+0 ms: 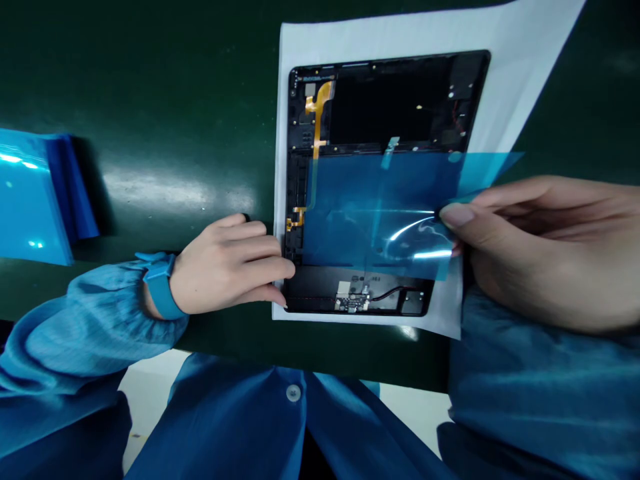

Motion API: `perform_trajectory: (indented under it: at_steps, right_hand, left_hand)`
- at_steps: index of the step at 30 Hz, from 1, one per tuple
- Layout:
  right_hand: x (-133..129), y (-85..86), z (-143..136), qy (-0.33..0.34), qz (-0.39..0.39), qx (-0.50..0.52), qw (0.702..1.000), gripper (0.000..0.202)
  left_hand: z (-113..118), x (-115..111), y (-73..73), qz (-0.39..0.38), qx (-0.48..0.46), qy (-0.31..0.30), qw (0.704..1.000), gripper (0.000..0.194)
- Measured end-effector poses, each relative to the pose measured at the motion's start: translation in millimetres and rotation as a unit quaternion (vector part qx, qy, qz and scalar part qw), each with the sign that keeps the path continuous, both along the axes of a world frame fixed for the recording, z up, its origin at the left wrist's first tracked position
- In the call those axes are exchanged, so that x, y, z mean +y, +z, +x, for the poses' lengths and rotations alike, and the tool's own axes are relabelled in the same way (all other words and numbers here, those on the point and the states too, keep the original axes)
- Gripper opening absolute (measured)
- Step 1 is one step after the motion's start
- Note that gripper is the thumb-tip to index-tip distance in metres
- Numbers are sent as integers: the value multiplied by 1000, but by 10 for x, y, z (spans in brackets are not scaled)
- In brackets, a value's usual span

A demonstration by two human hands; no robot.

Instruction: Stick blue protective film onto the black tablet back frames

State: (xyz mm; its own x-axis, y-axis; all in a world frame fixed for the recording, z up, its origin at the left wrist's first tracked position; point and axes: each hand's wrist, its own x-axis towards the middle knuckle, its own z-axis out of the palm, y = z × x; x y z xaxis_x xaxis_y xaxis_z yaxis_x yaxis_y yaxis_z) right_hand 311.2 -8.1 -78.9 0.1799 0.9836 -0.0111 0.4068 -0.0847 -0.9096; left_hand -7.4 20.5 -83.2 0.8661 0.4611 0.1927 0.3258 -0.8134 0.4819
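Note:
An opened tablet (380, 100) lies on a white sheet (500, 133), its black inside, orange flex cables and small circuit board showing. Across its middle and lower part spreads a see-through blue film (345, 220), creased and shiny towards the right. My right hand (540, 247) pinches the film's right edge between thumb and fingers, just beyond the tablet's right side. With curled fingers, my left hand (235, 263) grips the tablet's lower left edge, the thumb near the bottom corner. Whatever lies under those left fingers is hidden.
A stack of glossy blue films or pouches (30, 200) lies at the far left of the dark green table (175, 133). The table's near edge runs just in front of my body. A blue wristband (164, 287) is around my left wrist.

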Motion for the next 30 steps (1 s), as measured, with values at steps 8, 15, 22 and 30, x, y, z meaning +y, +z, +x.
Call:
perform_trajectory:
  at_steps: [8, 15, 22, 30]
  right_hand:
    - [4, 29, -14, -5, -13, -21, 1000, 14]
    - [13, 25, -27, -4, -10, 2, 1000, 13]
    - [18, 48, -44, -16, -34, -7, 999, 16]
    - [14, 25, -33, -22, -49, 4, 999, 13]
  left_hand:
    - [1, -2, -8, -1, -4, -1, 1000, 36]
    - [-3, -4, -9, 2, -13, -2, 1000, 35]
    - [-3, -6, -11, 4, -6, 0, 1000, 35]
    - [1, -15, -23, -8, -26, -1, 1000, 35]
